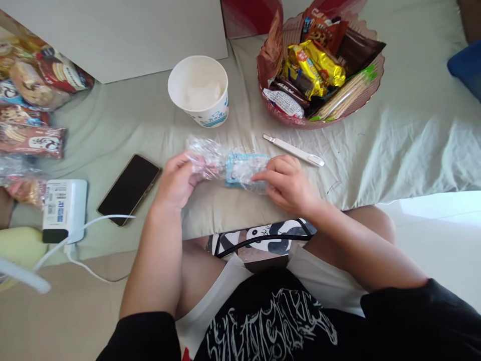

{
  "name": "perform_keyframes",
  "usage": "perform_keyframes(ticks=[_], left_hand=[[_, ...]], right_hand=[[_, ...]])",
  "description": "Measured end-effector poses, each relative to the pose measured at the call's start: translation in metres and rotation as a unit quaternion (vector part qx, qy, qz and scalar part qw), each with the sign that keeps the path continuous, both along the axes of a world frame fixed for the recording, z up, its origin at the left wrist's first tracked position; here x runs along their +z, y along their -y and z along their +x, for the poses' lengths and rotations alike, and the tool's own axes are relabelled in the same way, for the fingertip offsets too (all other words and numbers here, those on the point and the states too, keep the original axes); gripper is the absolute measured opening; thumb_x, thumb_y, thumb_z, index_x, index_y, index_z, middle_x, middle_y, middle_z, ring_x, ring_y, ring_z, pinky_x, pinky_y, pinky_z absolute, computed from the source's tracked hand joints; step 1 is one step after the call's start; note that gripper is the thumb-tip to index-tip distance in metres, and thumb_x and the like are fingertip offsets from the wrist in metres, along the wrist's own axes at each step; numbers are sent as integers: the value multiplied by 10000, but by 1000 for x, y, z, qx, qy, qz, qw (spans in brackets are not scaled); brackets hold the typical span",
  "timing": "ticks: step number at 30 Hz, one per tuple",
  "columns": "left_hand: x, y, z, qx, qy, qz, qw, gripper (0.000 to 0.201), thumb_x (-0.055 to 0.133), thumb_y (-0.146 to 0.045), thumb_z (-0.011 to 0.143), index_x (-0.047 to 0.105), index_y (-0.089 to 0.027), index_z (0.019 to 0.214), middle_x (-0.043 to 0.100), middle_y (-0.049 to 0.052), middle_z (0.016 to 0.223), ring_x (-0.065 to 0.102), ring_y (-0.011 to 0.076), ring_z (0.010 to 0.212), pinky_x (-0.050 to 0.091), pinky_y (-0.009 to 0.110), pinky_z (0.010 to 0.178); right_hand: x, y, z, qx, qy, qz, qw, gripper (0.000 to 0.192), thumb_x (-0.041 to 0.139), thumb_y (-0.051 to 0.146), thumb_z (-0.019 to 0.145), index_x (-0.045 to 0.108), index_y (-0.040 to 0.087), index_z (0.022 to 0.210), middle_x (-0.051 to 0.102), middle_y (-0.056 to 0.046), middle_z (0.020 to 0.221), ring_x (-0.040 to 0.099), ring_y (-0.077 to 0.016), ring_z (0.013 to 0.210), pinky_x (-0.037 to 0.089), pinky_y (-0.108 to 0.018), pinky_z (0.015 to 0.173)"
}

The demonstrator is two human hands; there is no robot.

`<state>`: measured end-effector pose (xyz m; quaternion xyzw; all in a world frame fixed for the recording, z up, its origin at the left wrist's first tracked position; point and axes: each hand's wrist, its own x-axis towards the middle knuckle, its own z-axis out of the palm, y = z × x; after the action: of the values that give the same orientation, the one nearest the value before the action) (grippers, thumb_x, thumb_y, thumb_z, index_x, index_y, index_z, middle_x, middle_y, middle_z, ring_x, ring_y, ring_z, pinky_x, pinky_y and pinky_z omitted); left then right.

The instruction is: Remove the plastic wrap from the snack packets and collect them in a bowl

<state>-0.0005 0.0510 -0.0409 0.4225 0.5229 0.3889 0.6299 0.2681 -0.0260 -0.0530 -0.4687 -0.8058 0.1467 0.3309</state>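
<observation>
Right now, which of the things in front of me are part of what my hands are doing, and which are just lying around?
In hand: clear plastic packet, gripped by the left hand and the right hand.

Lying about: paper cup, phone, white cutter, snack bowl, power bank, snack bags.

A small, flat, light-blue printed packet in crinkled clear plastic wrap [240,169] lies lengthwise across the pale green sheet, just in front of the person's knees. Its left end flares into loose, bunched transparent film, while the blue printed part sits toward the right.
</observation>
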Motion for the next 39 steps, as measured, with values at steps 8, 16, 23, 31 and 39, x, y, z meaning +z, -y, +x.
perform_keyframes(ticks=[8, 16, 23, 31, 39], left_hand=[[-17, -4, 3, 105, -38, 139, 984, 383, 895, -483, 665, 678, -246, 873, 757, 0, 871, 732, 168, 744, 561, 277, 618], [-14, -5, 3, 171, -65, 181, 966, 161, 726, -187, 667, 575, -224, 711, 640, -45, 669, 596, 108, 585, 463, 226, 536], [-24, -5, -9, 87, -227, 235, 941, 352, 874, -352, 723, 719, -249, 1022, 735, 8, 899, 718, 188, 800, 592, 308, 710], [-16, 5, -14, 117, -239, 287, 920, 252, 834, -443, 794, 752, -269, 957, 741, 30, 981, 704, 192, 850, 597, 314, 744], [5, 22, -15, 72, -240, 344, 905, 183, 846, -389, 758, 738, -246, 722, 677, 74, 1214, 658, 279, 1195, 589, 443, 965]], right_hand=[[16, -1, 22, -133, -89, -1, 987, 136, 562, 95, 801, 616, 220, 807, 659, -84, 1070, 651, -235, 959, 537, -426, 859], [17, -4, 43, -273, -144, 43, 950, 339, 486, 82, 753, 629, 248, 1012, 711, -78, 1070, 681, -260, 1070, 556, -451, 921], [11, -1, 27, -159, -42, -35, 986, 372, 649, 286, 873, 638, 252, 1243, 739, -42, 984, 713, -244, 944, 592, -437, 890], [27, 7, 25, -181, -55, 80, 979, 97, 595, 209, 878, 609, 261, 797, 751, -46, 885, 729, -308, 1129, 543, -545, 1020], [36, 22, 39, 204, -102, -202, 953, 261, 543, 193, 955, 654, 192, 1191, 813, -12, 875, 743, -128, 717, 566, -260, 676]])
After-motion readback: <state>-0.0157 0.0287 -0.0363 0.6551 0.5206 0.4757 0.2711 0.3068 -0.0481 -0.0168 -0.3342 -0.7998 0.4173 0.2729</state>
